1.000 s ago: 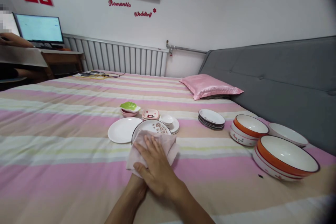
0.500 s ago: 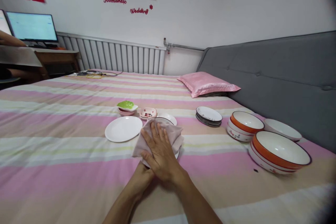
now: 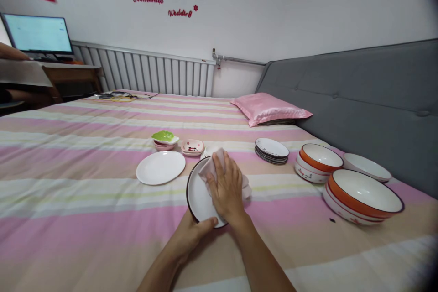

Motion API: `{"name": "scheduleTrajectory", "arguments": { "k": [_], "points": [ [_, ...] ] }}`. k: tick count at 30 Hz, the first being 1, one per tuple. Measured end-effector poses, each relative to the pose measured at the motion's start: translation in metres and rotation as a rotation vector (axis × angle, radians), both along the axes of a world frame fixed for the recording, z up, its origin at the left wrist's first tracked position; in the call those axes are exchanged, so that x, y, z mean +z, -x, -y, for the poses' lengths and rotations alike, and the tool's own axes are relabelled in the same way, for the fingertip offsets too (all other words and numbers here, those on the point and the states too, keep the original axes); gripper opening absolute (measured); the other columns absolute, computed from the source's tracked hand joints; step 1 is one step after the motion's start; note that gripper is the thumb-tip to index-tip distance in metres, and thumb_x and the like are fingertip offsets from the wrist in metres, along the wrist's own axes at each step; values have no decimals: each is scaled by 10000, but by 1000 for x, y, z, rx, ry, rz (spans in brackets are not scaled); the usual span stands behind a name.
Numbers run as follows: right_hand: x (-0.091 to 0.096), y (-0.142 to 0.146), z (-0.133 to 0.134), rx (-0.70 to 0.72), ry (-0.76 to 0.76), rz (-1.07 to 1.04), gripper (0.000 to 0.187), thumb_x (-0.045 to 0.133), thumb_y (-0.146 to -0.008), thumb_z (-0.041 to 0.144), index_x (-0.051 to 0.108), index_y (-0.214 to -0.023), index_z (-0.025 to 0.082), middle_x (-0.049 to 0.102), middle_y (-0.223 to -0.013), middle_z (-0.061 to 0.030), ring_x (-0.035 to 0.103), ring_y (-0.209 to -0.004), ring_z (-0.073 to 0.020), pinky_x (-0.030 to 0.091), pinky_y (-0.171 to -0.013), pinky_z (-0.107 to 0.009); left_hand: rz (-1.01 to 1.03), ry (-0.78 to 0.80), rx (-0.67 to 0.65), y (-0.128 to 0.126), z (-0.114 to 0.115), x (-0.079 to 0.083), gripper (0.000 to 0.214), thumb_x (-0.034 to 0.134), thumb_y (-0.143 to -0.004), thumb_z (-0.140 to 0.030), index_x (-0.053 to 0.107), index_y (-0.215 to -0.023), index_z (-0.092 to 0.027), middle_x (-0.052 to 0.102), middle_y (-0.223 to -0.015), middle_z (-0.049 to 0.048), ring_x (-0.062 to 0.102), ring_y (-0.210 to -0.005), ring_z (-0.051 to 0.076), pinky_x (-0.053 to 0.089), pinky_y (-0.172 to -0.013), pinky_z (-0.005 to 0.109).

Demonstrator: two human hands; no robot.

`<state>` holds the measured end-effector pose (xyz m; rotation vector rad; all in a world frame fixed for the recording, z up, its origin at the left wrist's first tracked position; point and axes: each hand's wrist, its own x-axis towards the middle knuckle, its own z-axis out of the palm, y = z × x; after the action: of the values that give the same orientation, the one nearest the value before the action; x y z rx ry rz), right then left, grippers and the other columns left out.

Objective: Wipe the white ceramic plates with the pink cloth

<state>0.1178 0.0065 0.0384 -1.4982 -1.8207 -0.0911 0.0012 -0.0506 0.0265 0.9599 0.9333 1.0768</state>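
A white plate with a dark rim [image 3: 200, 196] is tilted up toward me above the bed. My left hand [image 3: 195, 230] grips its lower edge, thumb on the face and the other fingers hidden behind. Against the plate's right side, my right hand [image 3: 226, 187] presses a pale pink cloth [image 3: 245, 187], which hangs past the rim. Just beyond lie a white oval plate [image 3: 160, 167], small pink dishes [image 3: 192, 147] and a green leaf-shaped dish [image 3: 164, 136] on pink ones. Another white dish behind the held plate is mostly hidden.
To the right are a stack of small plates [image 3: 272, 149], orange-rimmed bowls [image 3: 362, 194] and a wide white bowl [image 3: 367, 166]. A pink pillow [image 3: 270, 108] lies by the grey headboard [image 3: 359, 96]. Cables [image 3: 126, 96] lie at the far edge. A person's arm [image 3: 13, 52] rests at a desk.
My right hand and the cloth have slid right across the plate, baring its left side. The plate is tilted up more, and my left thumb now shows on its face.
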Motion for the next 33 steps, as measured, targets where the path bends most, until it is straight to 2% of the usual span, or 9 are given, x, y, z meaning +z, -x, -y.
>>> {"name": "scheduleTrajectory", "arguments": {
  "k": [5,13,18,23,25,27,29,31,33],
  "points": [
    [1,-2,-1,-64,76,-140,506,329,-920,385,244,-1414,320,330,-1420,-75,372,-1221,-276,356,-952,-462,21,-21,84,1,-3,1,714,745,-624,-208,496,-1292,-160,641,-1167,121,562,-1100,296,420,-963,398],
    [-3,12,0,50,191,-338,550,317,-904,327,194,-1435,254,414,-1288,-130,482,-1141,-268,459,-862,-414,151,-69,267,3,-10,-1,668,725,-665,-226,492,-1290,-181,566,-1274,112,501,-1183,286,376,-1018,402],
    [-3,23,9,165,251,-449,600,359,-889,374,160,-1442,255,299,-1401,-122,390,-1254,-276,402,-958,-429,223,-86,310,8,-12,-3,641,699,-707,-202,466,-1303,-221,508,-1341,79,443,-1240,264,379,-1022,382],
    [-3,26,11,341,241,-710,591,298,-916,441,138,-1446,234,169,-1507,-44,127,-1386,-189,160,-1118,-392,263,-31,304,12,-15,-4,659,700,-717,-189,440,-1321,-218,555,-1292,91,504,-1183,263,449,-958,367],
    [-5,26,7,376,217,-884,604,290,-917,455,127,-1447,217,139,-1517,-30,90,-1392,-163,126,-1128,-362,266,7,319,12,-16,-3,654,710,-705,-178,458,-1306,-220,581,-1262,87,519,-1167,263,472,-930,358],
    [-8,27,3,359,224,-1097,630,338,-896,480,162,-1438,213,185,-1506,-43,158,-1381,-169,201,-1107,-345,276,35,336,12,-15,-1,662,720,-689,-163,466,-1298,-226,588,-1255,79,515,-1172,267,481,-919,353],
    [-9,27,-1,349,268,-1289,618,415,-861,487,267,-1395,216,370,-1423,-73,345,-1305,-195,339,-1029,-340,288,39,331,11,-14,0,683,724,-682,-156,455,-1306,-223,579,-1266,79,501,-1186,272,474,-933,356],
    [-9,27,-3,383,341,-1414,551,501,-817,465,408,-1295,206,577,-1217,-85,555,-1099,-213,464,-876,-328,288,37,303,11,-12,1,690,724,-686,-165,443,-1315,-206,566,-1279,89,495,-1192,279,456,-958,366],
    [-8,26,-4,419,412,-1494,473,577,-768,432,510,-1167,186,669,-1011,-70,643,-873,-203,509,-727,-300,270,42,271,11,-10,1,663,720,-694,-183,456,-1302,-181,553,-1292,100,489,-1196,284,432,-985,377]
  ]
}}
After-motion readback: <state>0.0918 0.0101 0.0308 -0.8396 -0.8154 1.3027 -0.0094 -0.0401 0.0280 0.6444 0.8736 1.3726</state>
